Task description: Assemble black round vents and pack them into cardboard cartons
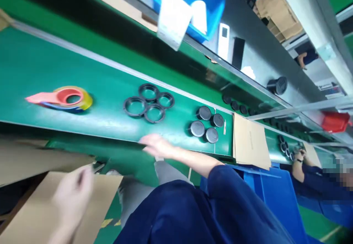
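Observation:
Low on the left, my left hand (74,194) is blurred in front of an open cardboard box (102,189); its fingers are smeared by motion. My right hand (157,145) is at the front edge of the green table (110,121), also blurred, just below several black rings (154,113) that lie close together. To the right of the rings stand several black round lidded pieces (197,128). A tape dispenser (68,97) in pink, yellow and blue lies on the left part of the table.
Flat cardboard sheets (250,141) lie right of the black pieces, above a blue bin (278,192). A shelf (256,56) holding a blue tray (217,5) runs behind. Another person's arm (298,168) is at the far right.

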`<state>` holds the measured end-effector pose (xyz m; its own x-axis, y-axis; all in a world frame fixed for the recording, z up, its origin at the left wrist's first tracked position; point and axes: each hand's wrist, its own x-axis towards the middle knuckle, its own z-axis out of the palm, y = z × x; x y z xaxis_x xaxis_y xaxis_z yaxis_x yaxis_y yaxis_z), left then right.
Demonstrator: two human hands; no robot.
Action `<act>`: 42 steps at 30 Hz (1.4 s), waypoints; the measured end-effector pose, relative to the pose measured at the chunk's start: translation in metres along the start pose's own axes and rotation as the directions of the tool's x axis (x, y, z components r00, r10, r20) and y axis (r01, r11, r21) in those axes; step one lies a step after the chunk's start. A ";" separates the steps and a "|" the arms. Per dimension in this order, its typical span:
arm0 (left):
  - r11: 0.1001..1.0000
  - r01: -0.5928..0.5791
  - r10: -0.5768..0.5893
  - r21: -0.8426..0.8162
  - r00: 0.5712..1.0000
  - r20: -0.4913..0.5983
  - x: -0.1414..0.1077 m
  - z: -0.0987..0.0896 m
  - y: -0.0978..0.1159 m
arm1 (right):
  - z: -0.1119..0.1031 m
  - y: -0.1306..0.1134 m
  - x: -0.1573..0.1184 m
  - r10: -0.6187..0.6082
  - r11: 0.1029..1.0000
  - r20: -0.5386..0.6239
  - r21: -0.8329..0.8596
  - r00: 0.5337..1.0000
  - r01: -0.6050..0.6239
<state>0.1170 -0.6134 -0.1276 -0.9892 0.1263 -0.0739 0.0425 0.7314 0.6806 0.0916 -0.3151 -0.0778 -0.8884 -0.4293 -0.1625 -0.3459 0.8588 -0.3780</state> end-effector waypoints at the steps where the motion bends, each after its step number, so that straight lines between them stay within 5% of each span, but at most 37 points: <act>1: 1.000 -0.019 0.018 -0.021 0.999 -0.028 0.010 0.028 0.032 | -0.015 0.050 -0.029 0.161 0.987 -0.053 -0.007 0.986 -0.161; 3: 0.969 -0.226 0.240 -0.099 0.955 0.172 0.033 0.099 0.104 | -0.037 0.140 -0.081 0.485 0.870 -0.130 -0.028 0.865 -0.493; 6: 0.831 -0.554 0.514 -0.060 0.720 0.467 0.064 0.210 0.214 | -0.053 0.243 -0.133 0.743 0.646 -0.137 -0.106 0.655 -0.756; 9: 0.731 -0.680 0.464 0.058 0.557 0.689 0.087 0.288 0.295 | -0.052 0.304 -0.136 0.716 0.680 -0.032 -0.191 0.697 -0.707; 12: 0.734 -0.660 0.281 0.162 0.511 0.812 0.103 0.324 0.332 | -0.045 0.333 -0.112 0.646 0.756 0.074 -0.206 0.760 -0.622; 15: 0.782 -0.607 0.268 0.141 0.532 0.803 0.105 0.324 0.333 | -0.041 0.347 -0.100 0.657 0.749 0.025 -0.138 0.754 -0.648; 18: 0.870 -0.493 0.345 0.007 0.620 0.705 0.092 0.288 0.305 | -0.038 0.363 -0.109 0.685 0.727 0.011 -0.068 0.728 -0.683; 20: 0.907 -0.408 0.390 -0.103 0.721 0.573 0.079 0.240 0.273 | -0.036 0.374 -0.111 0.702 0.712 -0.011 -0.033 0.712 -0.702; 23: 0.925 -0.321 0.371 -0.204 0.880 0.296 0.043 0.135 0.205 | -0.037 0.361 -0.093 0.660 0.750 -0.122 0.056 0.741 -0.659; 25: 0.943 -0.245 0.272 -0.224 0.957 0.100 0.005 0.055 0.148 | -0.041 0.315 -0.072 0.510 0.860 -0.160 0.080 0.845 -0.504; 28: 0.982 -0.033 -0.006 -0.188 0.979 -0.205 -0.067 -0.055 0.049 | -0.046 0.186 -0.040 0.132 0.970 0.026 0.202 0.991 -0.134; 30: 0.971 0.175 -0.225 -0.163 0.900 -0.373 -0.115 -0.112 -0.030 | -0.041 0.075 -0.014 -0.152 0.948 0.233 0.308 0.960 0.075; 32: 0.896 0.409 -0.442 -0.172 0.785 -0.435 -0.158 -0.150 -0.115 | -0.024 -0.041 0.022 -0.392 0.895 0.331 0.354 0.858 0.272; 34: 0.763 0.630 -0.628 -0.145 0.670 -0.396 -0.193 -0.169 -0.198 | 0.012 -0.151 0.070 -0.540 0.834 0.336 0.336 0.772 0.438; 36: 0.638 0.770 -0.743 -0.030 0.605 -0.285 -0.219 -0.171 -0.270 | 0.069 -0.247 0.123 -0.611 0.791 0.347 0.256 0.711 0.555; 39: 0.630 0.750 -0.759 0.203 0.650 -0.044 -0.242 -0.152 -0.351 | 0.186 -0.350 0.196 -0.670 0.691 0.462 0.103 0.581 0.715; 42: 0.724 0.620 -0.678 0.303 0.721 0.144 -0.249 -0.119 -0.404 | 0.307 -0.400 0.235 -0.596 0.599 0.655 -0.024 0.465 0.801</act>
<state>0.3297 -1.0197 -0.2971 -0.7220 -0.3078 -0.6196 -0.5398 0.8108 0.2262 0.1139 -0.8449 -0.2443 -0.0092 -0.8944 -0.4473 -0.9255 0.1770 -0.3349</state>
